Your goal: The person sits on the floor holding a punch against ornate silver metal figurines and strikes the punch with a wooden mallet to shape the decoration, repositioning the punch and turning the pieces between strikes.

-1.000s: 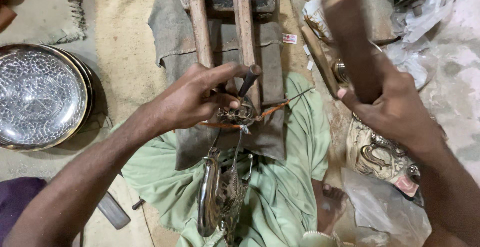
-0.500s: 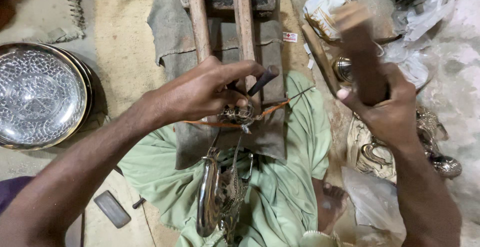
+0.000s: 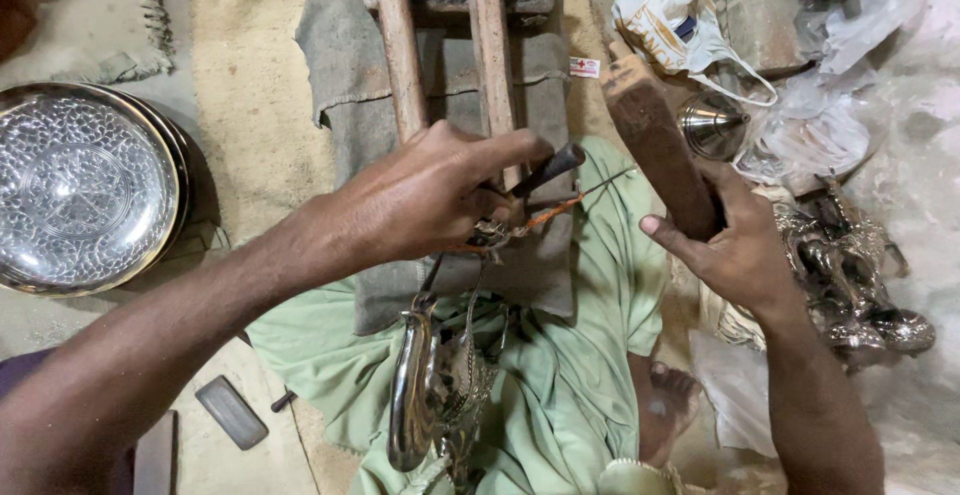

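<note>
Silver embossed plates (image 3: 85,195) left; shiny metal ornaments (image 3: 850,275) crowd right.

At top right we see a crumpled white bag (image 3: 668,27) with yellow print; left of it, a small white label (image 3: 585,68) with red marking on grey cloth (image 3: 545,95).

wooden block (image 3: 655,155): rough, matt | metal piece (image 3: 412,395): glossy | tray (image 3: 85,190): embossed shiny metal | cloth (image 3: 560,375): matt green
</note>
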